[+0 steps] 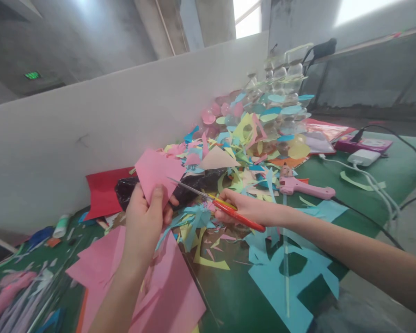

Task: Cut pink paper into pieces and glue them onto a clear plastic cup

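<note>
My left hand [150, 210] is closed on a piece of pink paper [156, 171], thumb in front and fingers behind. In my right hand [237, 206] is a pair of scissors [234, 212] with red and yellow handles. The blades point left, and their tips lie at the right edge of the pink piece; whether they are cutting into it I cannot tell. Larger pink sheets [176, 286] lie below my left forearm. Cut scraps of coloured paper [190, 226] are strewn on the green table beneath both hands.
A pink glue gun [308, 188] lies right of my right hand, near cut blue sheets [273, 286]. Behind are stacked clear plastic pieces with paper discs [277, 111]. A white charger [364, 157] with cables sits at the right. Red paper [104, 194] leans by the white partition [90, 129].
</note>
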